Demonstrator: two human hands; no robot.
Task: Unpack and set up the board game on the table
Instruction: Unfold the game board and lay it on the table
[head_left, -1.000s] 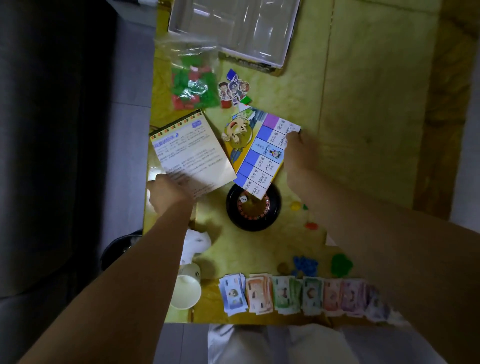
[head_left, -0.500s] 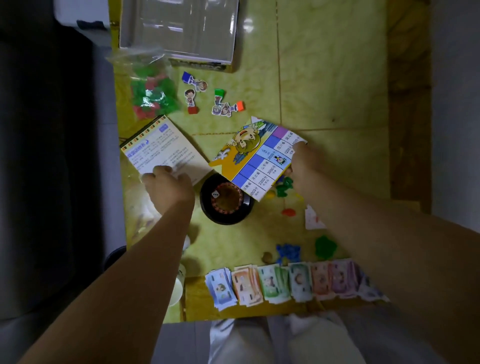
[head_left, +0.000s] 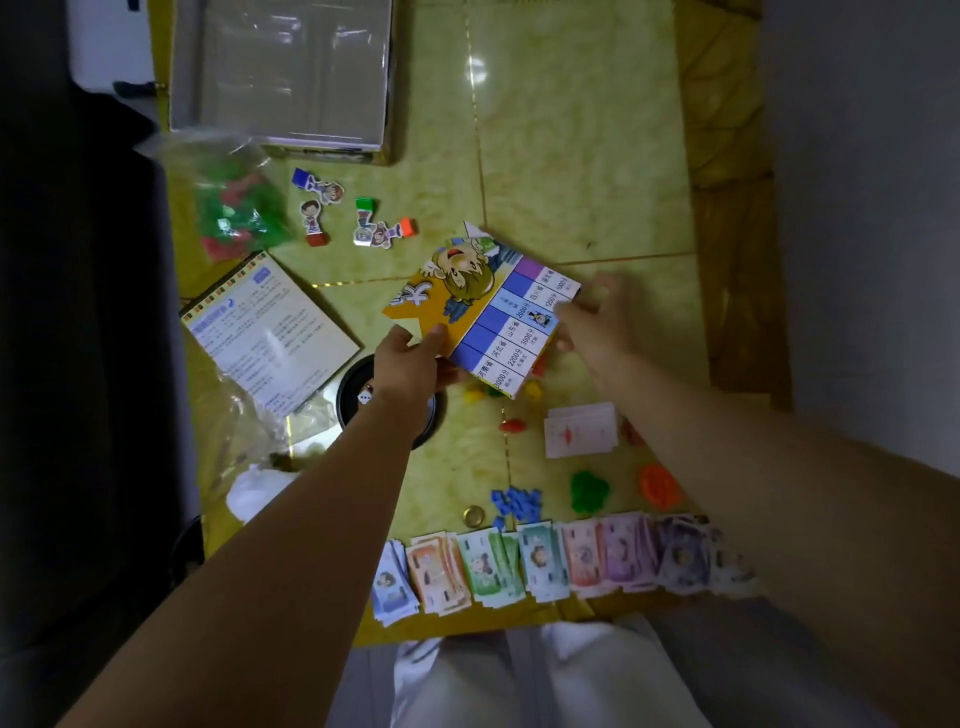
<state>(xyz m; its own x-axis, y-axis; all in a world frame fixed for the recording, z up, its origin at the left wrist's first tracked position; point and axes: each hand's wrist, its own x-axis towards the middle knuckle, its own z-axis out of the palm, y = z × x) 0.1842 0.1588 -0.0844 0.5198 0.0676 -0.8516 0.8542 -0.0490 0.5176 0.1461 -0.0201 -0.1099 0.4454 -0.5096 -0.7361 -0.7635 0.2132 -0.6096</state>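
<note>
Both hands are holding the folded game board (head_left: 493, 306). My left hand (head_left: 410, 358) is pinching its yellow corner, my right hand (head_left: 592, 322) grasping the numbered edge.

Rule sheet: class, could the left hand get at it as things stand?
Probably yes. The rule sheet lies flat close beside the left hand with nothing between; but that hand grips the board, so it would have to let go first.

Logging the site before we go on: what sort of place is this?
Likely a room at home: a glossy table, an open game box, play money laid out, and a board in hand.
</note>
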